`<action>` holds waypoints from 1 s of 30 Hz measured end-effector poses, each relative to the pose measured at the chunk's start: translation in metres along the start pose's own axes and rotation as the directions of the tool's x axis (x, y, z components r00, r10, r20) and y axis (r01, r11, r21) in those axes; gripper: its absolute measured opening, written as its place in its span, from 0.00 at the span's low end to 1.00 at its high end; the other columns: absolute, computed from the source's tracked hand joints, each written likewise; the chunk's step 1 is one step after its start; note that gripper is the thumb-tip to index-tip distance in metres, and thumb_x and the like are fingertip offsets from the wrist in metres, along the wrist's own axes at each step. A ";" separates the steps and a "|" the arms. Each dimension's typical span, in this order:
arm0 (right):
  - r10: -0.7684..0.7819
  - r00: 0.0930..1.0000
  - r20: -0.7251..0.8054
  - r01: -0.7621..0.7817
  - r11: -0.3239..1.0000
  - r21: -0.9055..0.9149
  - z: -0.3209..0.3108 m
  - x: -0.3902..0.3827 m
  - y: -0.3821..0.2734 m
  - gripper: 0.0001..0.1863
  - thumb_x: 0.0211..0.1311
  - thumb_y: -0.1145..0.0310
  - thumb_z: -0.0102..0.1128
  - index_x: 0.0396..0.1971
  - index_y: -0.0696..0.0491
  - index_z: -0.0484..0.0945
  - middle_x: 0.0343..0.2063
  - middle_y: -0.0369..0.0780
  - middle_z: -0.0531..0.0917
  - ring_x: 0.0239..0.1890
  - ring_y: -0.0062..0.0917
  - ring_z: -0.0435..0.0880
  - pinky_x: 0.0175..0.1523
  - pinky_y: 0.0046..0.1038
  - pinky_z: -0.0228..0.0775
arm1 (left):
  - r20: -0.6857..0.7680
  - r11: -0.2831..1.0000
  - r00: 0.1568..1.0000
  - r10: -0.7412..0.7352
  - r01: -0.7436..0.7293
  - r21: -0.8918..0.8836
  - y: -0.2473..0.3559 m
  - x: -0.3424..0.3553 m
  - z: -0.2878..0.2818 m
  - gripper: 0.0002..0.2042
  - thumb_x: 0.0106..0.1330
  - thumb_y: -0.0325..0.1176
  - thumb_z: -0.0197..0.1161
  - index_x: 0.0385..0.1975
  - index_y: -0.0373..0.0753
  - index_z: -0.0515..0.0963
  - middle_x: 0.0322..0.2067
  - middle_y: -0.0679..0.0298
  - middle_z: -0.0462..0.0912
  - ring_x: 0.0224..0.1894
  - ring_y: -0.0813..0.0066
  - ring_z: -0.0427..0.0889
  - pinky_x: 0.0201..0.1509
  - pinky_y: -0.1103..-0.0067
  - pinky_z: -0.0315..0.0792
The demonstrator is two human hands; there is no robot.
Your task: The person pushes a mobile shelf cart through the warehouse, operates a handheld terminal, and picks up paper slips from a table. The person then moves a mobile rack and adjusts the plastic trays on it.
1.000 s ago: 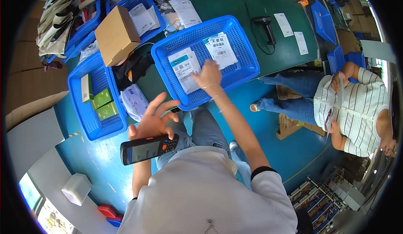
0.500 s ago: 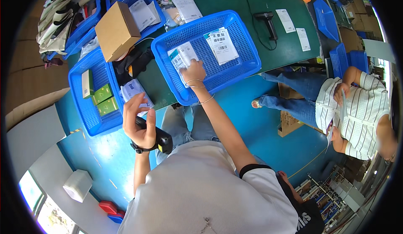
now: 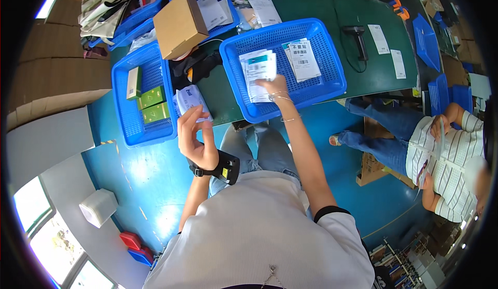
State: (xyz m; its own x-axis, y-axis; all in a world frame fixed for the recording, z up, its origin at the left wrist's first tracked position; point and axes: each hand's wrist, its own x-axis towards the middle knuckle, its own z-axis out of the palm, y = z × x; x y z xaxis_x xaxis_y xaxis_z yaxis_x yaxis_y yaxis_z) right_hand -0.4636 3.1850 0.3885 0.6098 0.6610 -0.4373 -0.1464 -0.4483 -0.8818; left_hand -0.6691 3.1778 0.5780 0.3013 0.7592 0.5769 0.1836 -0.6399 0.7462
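My right hand [image 3: 276,85] reaches into a blue plastic basket [image 3: 340,76] on the table's near edge. Its thumb and fingers pinch the lower right side of a stack of white printed slips [image 3: 259,70]; the fingertips are partly hidden. A second stack of printed slips [image 3: 303,63] lies in the same basket, to the right. My left hand [image 3: 199,141] hovers in front of a white and purple soft packet [image 3: 190,100], fingers half curled and apart, holding nothing. A black device [image 3: 226,167] is strapped to my left wrist.
Another blue basket [image 3: 118,99] at left holds green boxes [image 3: 151,97]. A cardboard box [image 3: 179,27] stands behind it. On the green table [image 3: 321,6] lie a corded handheld scanner [image 3: 359,42] and loose slips [image 3: 378,39]. To the right, a person [image 3: 443,156] holds papers.
The view has shifted, so everything sits farther right. My right hand has moved from the top of the slips to their right side and now grips them. My left hand stays half curled.
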 end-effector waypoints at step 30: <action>-0.271 0.961 0.064 0.199 0.829 0.522 -0.095 -0.142 -0.083 0.16 0.55 0.72 0.54 0.44 0.60 0.71 0.39 0.43 0.78 0.38 0.23 0.78 0.41 0.17 0.68 | 0.547 0.486 0.696 -0.465 0.717 -0.500 -0.007 -0.002 0.021 0.09 0.57 0.25 0.57 0.35 0.26 0.74 0.29 0.56 0.80 0.24 0.79 0.77 0.27 0.89 0.71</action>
State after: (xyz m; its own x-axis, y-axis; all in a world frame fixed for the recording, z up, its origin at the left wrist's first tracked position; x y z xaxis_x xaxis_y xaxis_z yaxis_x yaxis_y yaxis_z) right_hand -0.4638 3.0712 0.5408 0.5759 0.7945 -0.1926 -0.4068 0.0742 -0.9105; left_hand -0.6509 3.1782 0.5645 0.6363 0.7609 -0.1269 -0.1626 0.2932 0.9421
